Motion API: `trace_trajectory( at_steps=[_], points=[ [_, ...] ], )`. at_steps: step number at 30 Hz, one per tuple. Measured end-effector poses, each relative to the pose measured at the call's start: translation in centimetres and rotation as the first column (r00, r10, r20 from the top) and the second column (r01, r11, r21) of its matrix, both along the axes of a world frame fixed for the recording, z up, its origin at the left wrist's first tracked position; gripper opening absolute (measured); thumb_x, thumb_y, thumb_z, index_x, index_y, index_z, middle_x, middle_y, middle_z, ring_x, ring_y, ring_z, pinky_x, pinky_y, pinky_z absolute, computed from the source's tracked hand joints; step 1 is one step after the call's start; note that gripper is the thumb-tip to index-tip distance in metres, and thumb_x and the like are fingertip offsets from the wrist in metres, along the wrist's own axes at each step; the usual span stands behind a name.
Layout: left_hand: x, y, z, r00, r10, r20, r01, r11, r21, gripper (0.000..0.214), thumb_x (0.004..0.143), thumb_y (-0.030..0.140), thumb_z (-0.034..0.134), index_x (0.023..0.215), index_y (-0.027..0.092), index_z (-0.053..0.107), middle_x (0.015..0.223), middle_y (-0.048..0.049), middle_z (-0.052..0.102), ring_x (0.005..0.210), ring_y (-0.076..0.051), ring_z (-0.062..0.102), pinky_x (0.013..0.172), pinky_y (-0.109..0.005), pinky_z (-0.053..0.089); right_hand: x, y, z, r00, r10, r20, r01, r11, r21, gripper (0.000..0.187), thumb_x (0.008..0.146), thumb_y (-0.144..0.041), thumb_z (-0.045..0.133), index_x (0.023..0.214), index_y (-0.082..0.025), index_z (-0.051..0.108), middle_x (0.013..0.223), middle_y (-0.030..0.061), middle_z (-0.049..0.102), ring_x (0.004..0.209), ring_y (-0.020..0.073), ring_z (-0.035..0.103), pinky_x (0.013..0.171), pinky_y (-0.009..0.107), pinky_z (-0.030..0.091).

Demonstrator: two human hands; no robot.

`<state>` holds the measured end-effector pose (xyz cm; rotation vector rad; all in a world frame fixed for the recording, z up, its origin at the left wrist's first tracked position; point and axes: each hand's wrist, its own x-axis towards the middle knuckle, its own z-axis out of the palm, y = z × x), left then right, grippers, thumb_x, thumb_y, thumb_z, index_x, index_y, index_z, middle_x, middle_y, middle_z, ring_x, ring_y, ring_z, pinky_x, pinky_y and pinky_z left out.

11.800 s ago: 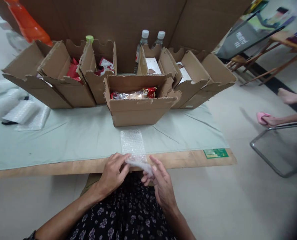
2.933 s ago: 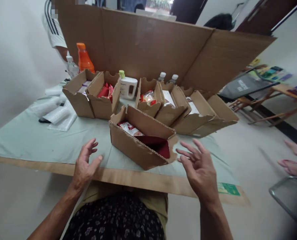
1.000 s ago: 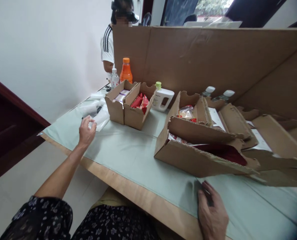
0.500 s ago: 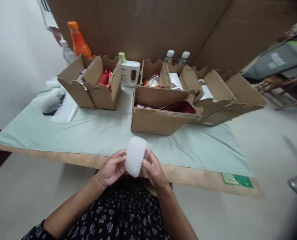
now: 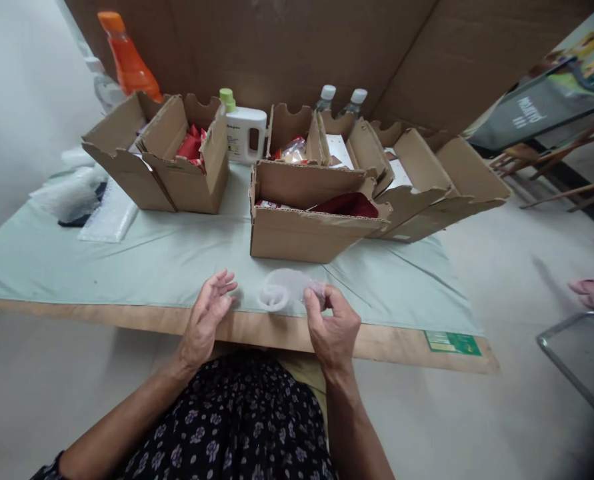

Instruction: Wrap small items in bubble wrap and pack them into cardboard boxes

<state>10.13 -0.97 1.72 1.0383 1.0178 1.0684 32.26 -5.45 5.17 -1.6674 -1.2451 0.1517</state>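
Over the front edge of the worktop, the right hand has one end of the bubble wrap pinched, the rest curling loose; the left hand, loosely spread and empty, hovers near.

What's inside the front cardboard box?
In the front cardboard box: a white-and-red packet at left, a dark red item at right. The box's near wall hides their lower parts and whatever lies beneath.
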Motion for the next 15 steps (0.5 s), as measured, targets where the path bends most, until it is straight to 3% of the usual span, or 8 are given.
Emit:
trace_trajectory(
  at_steps=[2, 4, 6, 8, 11, 13, 15],
  points=[
    [0.0, -0.3, 0.3, 0.988, -0.016, -0.153, 0.040, 0.988, 0.151, 0.069, 0.090, 0.051, 0.068, 0.149, 0.024, 0.044, 0.159, -0.0156, 0.046, 0.145, -0.033, 0.047, 0.116, -0.051, 0.043, 0.0, 0.4, 0.6, 0.996, 0.000, 0.085, -0.005, 0.999, 0.049, 0.012, 0.095, -0.029, 0.065, 0.087, -0.020, 0.066, 0.077, -0.0002, 0.071, 0.063, 0.0121, 0.060, 0.061, 0.025, 0.049],
    [0.3, -0.5, 1.2, 0.937, 0.030, -0.347, 0.091, 0.941, 0.325, 0.077, 0.087, 0.047, 0.072, 0.154, 0.026, 0.040, 0.164, -0.0155, 0.039, 0.151, -0.036, 0.039, 0.122, -0.056, 0.036, -0.3, 0.7, 1.2, 0.987, 0.052, 0.149, -0.063, 0.995, 0.074, 0.008, 0.096, -0.027, 0.065, 0.089, -0.021, 0.066, 0.080, 0.0009, 0.074, 0.066, 0.0134, 0.065, 0.062, 0.026, 0.050],
    [0.8, -0.1, 2.8, 0.862, 0.112, -0.494, 0.177, 0.847, 0.502, 0.082, 0.085, 0.041, 0.075, 0.156, 0.027, 0.037, 0.166, -0.0150, 0.037, 0.155, -0.037, 0.033, 0.125, -0.059, 0.028, -0.9, 0.9, 1.9, 0.962, 0.179, 0.205, -0.199, 0.977, 0.079, 0.005, 0.097, -0.023, 0.064, 0.093, -0.021, 0.067, 0.085, 0.0024, 0.076, 0.075, 0.0155, 0.070, 0.067, 0.028, 0.053],
    [1.3, 0.9, 4.3, 0.814, 0.148, -0.562, 0.292, 0.732, 0.615, 0.083, 0.082, 0.035, 0.076, 0.156, 0.026, 0.039, 0.162, -0.0150, 0.044, 0.155, -0.037, 0.032, 0.126, -0.059, 0.026, -1.5, 0.9, 2.7, 0.903, 0.348, 0.253, -0.373, 0.926, 0.060, 0.007, 0.098, -0.019, 0.062, 0.096, -0.022, 0.068, 0.090, 0.0034, 0.079, 0.082, 0.0175, 0.073, 0.073, 0.030, 0.054],
    [1.3, 3.2, 5.0, 0.754, 0.003, -0.657, 0.497, 0.651, 0.573, 0.060, 0.081, 0.024, 0.069, 0.140, 0.024, 0.059, 0.131, -0.0112, 0.071, 0.135, -0.033, 0.058, 0.126, -0.059, 0.024, -1.7, 0.4, 3.7, 0.829, 0.507, 0.237, -0.530, 0.847, 0.039, 0.014, 0.099, -0.015, 0.058, 0.100, -0.023, 0.069, 0.091, 0.0035, 0.079, 0.083, 0.0187, 0.074, 0.075, 0.033, 0.054],
    [0.7, 4.5, 4.2, 0.687, -0.103, -0.720, 0.591, 0.655, 0.471, 0.040, 0.079, 0.017, 0.063, 0.117, 0.026, 0.071, 0.105, -0.0050, 0.078, 0.109, -0.028, 0.070, 0.125, -0.060, 0.023, -1.1, -0.2, 4.0, 0.864, 0.481, 0.147, -0.497, 0.863, 0.095, 0.015, 0.098, -0.015, 0.058, 0.101, -0.023, 0.070, 0.091, 0.0042, 0.078, 0.082, 0.0194, 0.074, 0.074, 0.034, 0.056],
    [-0.4, 5.4, 2.9, 0.639, -0.144, -0.756, 0.613, 0.689, 0.387, 0.028, 0.077, 0.014, 0.060, 0.097, 0.027, 0.074, 0.093, -0.0016, 0.078, 0.094, -0.025, 0.070, 0.123, -0.059, 0.026, 0.1, -1.0, 4.0, 0.930, 0.365, 0.030, -0.365, 0.915, 0.174, 0.012, 0.096, -0.016, 0.061, 0.100, -0.023, 0.071, 0.090, 0.0048, 0.077, 0.083, 0.0205, 0.073, 0.074, 0.035, 0.058]
  ],
)
